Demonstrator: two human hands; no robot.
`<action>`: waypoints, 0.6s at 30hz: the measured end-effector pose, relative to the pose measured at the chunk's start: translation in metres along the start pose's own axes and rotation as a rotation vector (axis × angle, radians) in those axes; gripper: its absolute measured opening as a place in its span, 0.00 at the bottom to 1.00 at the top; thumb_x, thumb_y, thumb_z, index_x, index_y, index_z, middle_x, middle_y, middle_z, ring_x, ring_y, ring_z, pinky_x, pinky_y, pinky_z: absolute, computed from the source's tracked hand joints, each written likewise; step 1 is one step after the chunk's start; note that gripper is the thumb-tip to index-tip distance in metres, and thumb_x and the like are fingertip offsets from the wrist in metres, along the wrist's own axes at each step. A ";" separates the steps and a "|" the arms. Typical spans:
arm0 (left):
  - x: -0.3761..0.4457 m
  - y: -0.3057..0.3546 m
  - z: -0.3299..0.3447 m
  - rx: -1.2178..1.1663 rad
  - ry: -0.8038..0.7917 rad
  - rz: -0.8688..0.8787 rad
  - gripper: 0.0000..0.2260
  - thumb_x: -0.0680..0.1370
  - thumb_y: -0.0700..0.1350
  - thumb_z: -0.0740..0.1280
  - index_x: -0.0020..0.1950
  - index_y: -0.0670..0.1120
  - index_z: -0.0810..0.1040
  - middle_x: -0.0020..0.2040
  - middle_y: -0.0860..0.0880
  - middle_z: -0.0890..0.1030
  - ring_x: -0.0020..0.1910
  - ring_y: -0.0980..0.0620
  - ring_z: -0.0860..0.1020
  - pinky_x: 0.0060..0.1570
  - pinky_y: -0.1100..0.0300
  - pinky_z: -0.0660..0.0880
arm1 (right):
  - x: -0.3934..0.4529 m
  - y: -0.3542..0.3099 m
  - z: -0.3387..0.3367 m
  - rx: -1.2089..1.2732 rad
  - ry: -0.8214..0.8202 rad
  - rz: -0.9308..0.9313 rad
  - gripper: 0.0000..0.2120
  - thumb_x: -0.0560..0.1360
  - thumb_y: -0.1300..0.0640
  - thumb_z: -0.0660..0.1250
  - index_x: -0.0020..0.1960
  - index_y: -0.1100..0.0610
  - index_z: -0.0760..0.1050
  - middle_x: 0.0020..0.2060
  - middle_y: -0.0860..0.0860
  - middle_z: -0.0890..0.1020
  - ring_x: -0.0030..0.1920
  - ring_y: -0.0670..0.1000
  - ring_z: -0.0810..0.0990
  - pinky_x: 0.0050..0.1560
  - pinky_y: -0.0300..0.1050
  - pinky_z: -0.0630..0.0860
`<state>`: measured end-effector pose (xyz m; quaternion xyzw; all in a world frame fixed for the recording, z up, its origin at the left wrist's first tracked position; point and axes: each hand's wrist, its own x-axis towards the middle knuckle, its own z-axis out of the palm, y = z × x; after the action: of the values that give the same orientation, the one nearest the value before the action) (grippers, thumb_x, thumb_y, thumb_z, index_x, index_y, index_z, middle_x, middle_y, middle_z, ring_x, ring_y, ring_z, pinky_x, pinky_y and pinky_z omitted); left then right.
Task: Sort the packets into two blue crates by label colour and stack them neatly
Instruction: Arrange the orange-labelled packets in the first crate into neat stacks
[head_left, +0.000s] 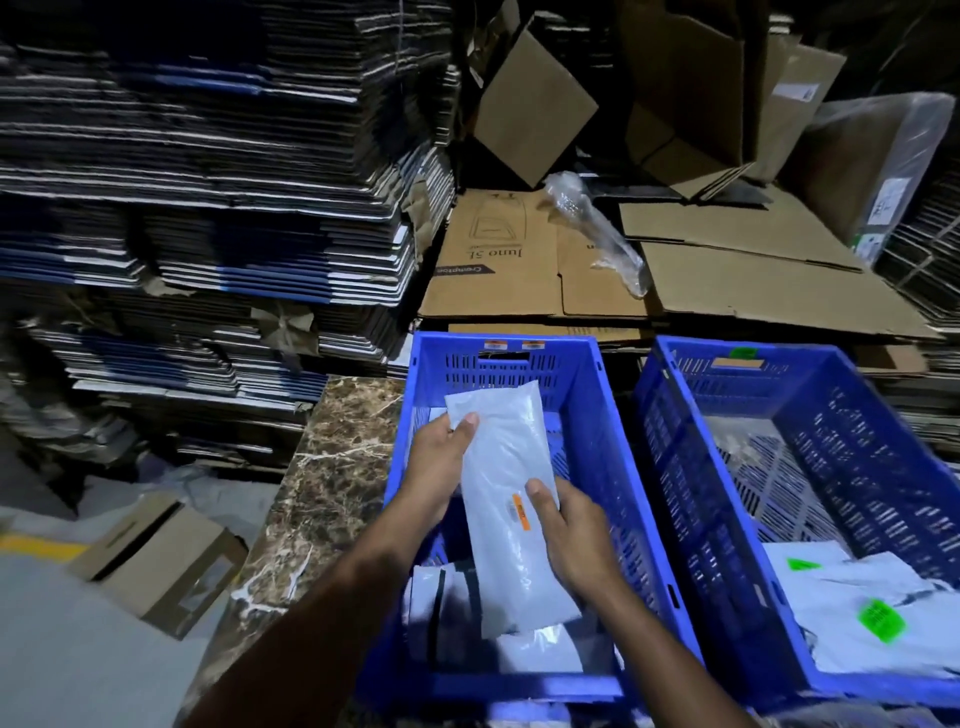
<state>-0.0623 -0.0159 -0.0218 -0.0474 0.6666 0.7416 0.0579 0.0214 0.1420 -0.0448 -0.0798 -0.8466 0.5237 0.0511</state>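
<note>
Both hands gripped one white packet (511, 499) over the left crate (597, 395): left hand (441, 462) at its ten o'clock edge, right hand (574, 530) at four o'clock beside the orange label (520, 512). Its long axis ran twelve to six, along the crate, probably ready for lowering flat.

We note the left crate (597, 415): moulded blue plastic, slotted walls, faint sheen. Above it, a packet (511, 499) of pale glossy plastic film, slightly crinkled, with a matt orange paper label (520, 512). Right of the crate, a second crate (675, 467) of like plastic. Left of it, the tabletop (332, 467): polished brown veined stone. Behind it, flattened cardboard (727, 280), matt and rough, and crumpled clear wrap (597, 228).
</note>
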 end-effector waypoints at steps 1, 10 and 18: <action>0.004 0.002 -0.002 0.094 0.015 0.048 0.10 0.83 0.48 0.63 0.58 0.45 0.81 0.49 0.49 0.86 0.47 0.48 0.85 0.44 0.54 0.80 | 0.005 0.001 0.000 -0.013 0.015 0.002 0.15 0.82 0.45 0.61 0.43 0.52 0.78 0.35 0.48 0.83 0.36 0.43 0.81 0.37 0.42 0.75; 0.068 0.002 -0.065 1.343 -0.008 0.207 0.27 0.82 0.50 0.60 0.80 0.47 0.58 0.80 0.45 0.58 0.79 0.45 0.55 0.77 0.43 0.56 | 0.093 0.023 0.035 -0.184 0.051 0.153 0.17 0.84 0.49 0.54 0.60 0.61 0.74 0.53 0.58 0.81 0.52 0.60 0.79 0.47 0.48 0.73; 0.066 -0.012 -0.063 1.395 0.065 0.223 0.32 0.79 0.38 0.54 0.82 0.48 0.49 0.82 0.51 0.49 0.80 0.51 0.49 0.78 0.54 0.46 | 0.155 0.039 0.115 -0.255 -0.125 0.240 0.19 0.83 0.50 0.55 0.67 0.63 0.67 0.61 0.64 0.77 0.59 0.65 0.77 0.52 0.51 0.73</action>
<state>-0.1258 -0.0761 -0.0505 0.0474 0.9886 0.1412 -0.0216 -0.1477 0.0872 -0.1308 -0.1533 -0.8922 0.4183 -0.0749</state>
